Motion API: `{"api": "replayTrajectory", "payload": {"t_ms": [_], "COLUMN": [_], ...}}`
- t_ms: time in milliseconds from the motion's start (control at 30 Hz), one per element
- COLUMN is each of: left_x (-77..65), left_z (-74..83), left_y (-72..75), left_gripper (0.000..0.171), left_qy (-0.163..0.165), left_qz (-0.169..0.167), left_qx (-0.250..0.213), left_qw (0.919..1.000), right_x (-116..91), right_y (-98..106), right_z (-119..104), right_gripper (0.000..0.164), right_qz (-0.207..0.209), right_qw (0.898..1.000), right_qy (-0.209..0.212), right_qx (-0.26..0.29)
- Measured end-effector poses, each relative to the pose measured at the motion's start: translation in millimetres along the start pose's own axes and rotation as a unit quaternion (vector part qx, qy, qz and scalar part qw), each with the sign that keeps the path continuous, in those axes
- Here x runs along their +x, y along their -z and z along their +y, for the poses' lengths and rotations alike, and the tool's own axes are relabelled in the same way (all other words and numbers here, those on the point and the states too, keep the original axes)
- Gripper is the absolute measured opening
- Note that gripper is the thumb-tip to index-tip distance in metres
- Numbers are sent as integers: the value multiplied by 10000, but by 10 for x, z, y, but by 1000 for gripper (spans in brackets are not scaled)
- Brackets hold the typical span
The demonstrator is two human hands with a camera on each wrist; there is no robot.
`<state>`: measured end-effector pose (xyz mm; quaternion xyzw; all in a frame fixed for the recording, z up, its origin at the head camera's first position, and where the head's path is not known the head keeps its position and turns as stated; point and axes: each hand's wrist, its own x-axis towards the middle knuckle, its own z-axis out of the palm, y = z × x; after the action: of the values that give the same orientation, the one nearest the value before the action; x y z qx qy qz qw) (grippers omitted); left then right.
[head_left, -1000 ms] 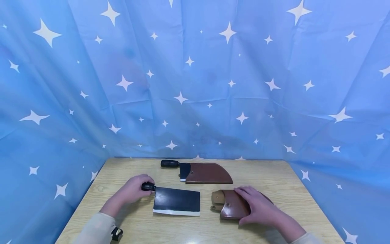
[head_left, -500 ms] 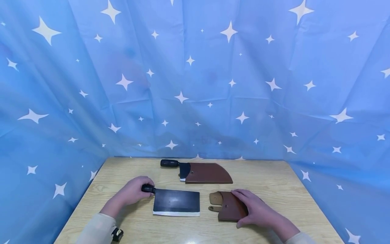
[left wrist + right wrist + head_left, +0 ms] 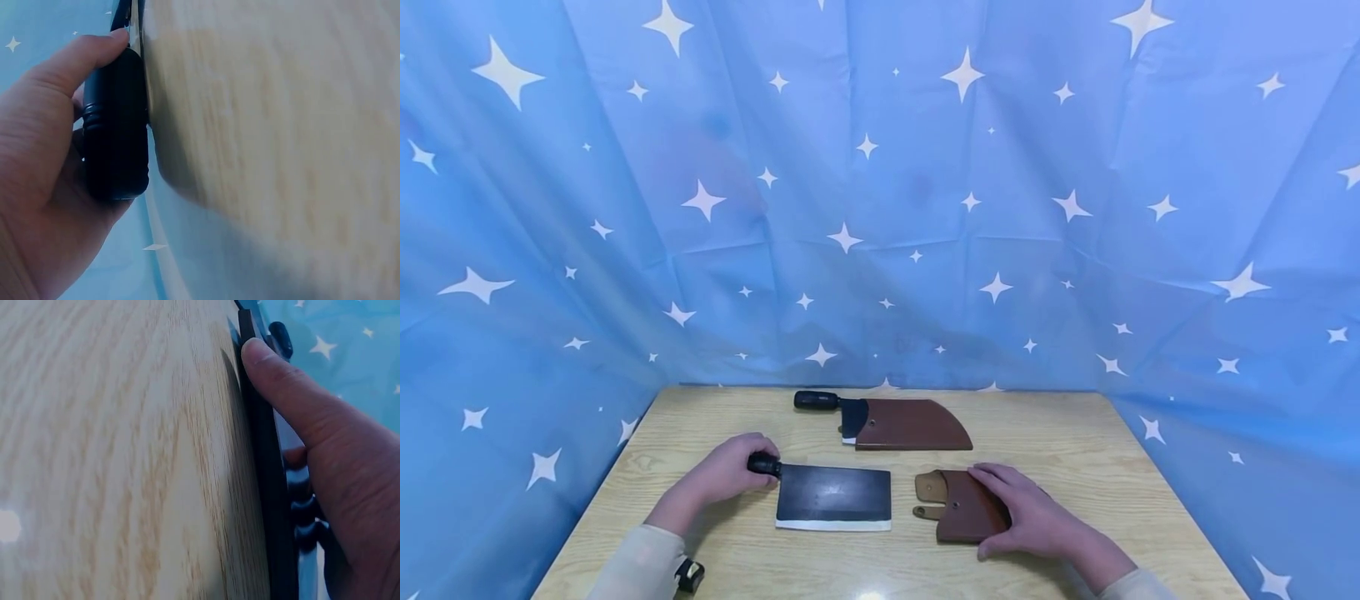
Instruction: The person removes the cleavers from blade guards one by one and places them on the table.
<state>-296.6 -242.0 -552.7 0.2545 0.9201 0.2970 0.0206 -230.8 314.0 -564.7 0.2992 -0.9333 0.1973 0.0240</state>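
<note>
My left hand (image 3: 735, 468) grips the black handle of a cleaver (image 3: 833, 493), whose dark rectangular blade with a pale edge points right. The left wrist view shows that handle (image 3: 117, 128) close up, with the thumb along its front end. Over on the right, my right hand (image 3: 1032, 512) holds a brown leather knife sheath (image 3: 966, 508) across its width, thumb on the near edge and fingers at the far edge. The sheath's mouth, with a tan flap and a snap strap, faces the cleaver's blade across a small gap. My right palm hides the sheath's other end.
Behind these lies a second cleaver (image 3: 817, 401) in a brown sheath (image 3: 913, 425), handle to the left. Everything lies on a light wooden table (image 3: 715, 575). A blue curtain with white stars (image 3: 880, 208) surrounds its back and sides.
The right hand and the sheath have shifted slightly left and nearer, mostly in the first half second. The cleaver's blade has tipped a little, and the left hand has hardly moved.
</note>
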Motion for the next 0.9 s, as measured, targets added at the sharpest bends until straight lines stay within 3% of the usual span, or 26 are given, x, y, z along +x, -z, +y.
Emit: {"api": "replayTrajectory", "payload": {"t_ms": [400,567,733,900], "left_x": [10,38,142,336], "left_z": [-5,42,111,193], "left_y": [33,75,70,34], "left_gripper": [30,31,30,35], "left_qy": [79,198,276,288], "left_qz": [-139,-77,13,295], "left_qx": [-77,-164,-307,-278], "left_qw": [9998,9996,9991,9988], "right_x": [30,89,225,460], "right_y": [-3,73,208,276], "right_z": [-12,-59,-123,-165], "right_gripper": [115,106,95,88], "right_qz": [53,264,389,491], "right_qw": [9999,9996,9992,9986], "right_qy": [-139,-42,-18,-91], "right_qx": [-47,-4,94,186]}}
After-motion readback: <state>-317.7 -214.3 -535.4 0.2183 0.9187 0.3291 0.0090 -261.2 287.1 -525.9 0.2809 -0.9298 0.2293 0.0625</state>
